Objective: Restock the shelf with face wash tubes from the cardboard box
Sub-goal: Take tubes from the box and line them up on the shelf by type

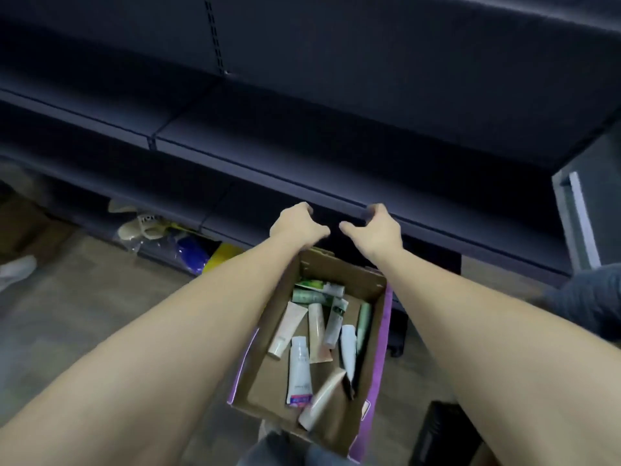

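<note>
An open cardboard box with purple outer sides sits low in front of me, holding several face wash tubes in white, beige and green, all lying flat. Both my arms stretch out over the box toward the dark shelf. My left hand hovers above the box's far left corner, fingers curled and apart, holding nothing. My right hand is level with it just to the right, also empty with fingers spread. Both hands sit near the front lip of a lower shelf board. No tubes stand on the shelves in view.
Bagged items, a blue object and a yellow one lie under the lowest shelf at left. A grey upright panel stands at right. A dark object sits on the floor at lower right. A white shoe shows at far left.
</note>
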`<state>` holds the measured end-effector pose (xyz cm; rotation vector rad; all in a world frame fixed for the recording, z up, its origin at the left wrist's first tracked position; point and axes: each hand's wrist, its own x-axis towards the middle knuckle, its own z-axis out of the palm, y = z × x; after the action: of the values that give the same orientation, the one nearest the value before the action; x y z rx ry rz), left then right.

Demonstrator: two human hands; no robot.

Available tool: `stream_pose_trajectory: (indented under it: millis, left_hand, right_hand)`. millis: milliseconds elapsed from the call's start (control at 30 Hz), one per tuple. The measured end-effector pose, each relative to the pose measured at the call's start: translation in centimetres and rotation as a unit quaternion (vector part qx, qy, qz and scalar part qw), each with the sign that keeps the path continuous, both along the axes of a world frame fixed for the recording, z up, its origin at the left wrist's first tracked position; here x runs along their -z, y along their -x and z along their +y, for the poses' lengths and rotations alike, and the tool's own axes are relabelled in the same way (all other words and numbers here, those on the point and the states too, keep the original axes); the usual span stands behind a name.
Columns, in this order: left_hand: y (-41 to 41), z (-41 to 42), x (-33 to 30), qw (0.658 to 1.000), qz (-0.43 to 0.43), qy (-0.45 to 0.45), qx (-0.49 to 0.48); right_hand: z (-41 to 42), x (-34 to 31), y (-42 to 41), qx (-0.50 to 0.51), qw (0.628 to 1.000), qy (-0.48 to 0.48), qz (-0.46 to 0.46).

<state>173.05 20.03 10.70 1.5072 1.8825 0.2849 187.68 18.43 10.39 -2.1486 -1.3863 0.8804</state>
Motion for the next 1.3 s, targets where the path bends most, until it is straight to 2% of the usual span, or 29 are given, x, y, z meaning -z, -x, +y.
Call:
stream_pose_trajectory:
  millis: [333,600,800,1033,1200,1300]
  left_hand:
    - [-1.4,-2.3,12.0,0.996,0.004,0.092,-0.017]
    - [-1.1,-3.6,19.2,0.986,0.014,0.165,-0.020]
    - [-1.0,-3.7,23.3,0.981,0.016,0.190,-0.035]
    - [-2.1,-4.1,29.7,0.978,0.018,0.208,-0.006]
    - [-3.7,-4.0,34.5,0.973,0.021,0.226,-0.043]
    - [-5.0,-3.6,36.4,0.973,0.057,0.205,-0.086]
  right_hand:
    - [-2.5,11.9,-0.7,-0.022,0.993,0.120,0.001]
    - [-4.6,19.0,-1.2,-0.027,0.982,0.186,0.011]
    - [-4.9,23.7,-2.0,-0.023,0.967,0.254,0.003]
    - [-5.4,29.8,-1.5,-0.028,0.952,0.306,-0.003]
    - [-4.8,33.5,-0.6,-0.033,0.954,0.287,-0.082]
    - [-4.3,35.0,-0.4,-0.044,0.949,0.282,-0.137]
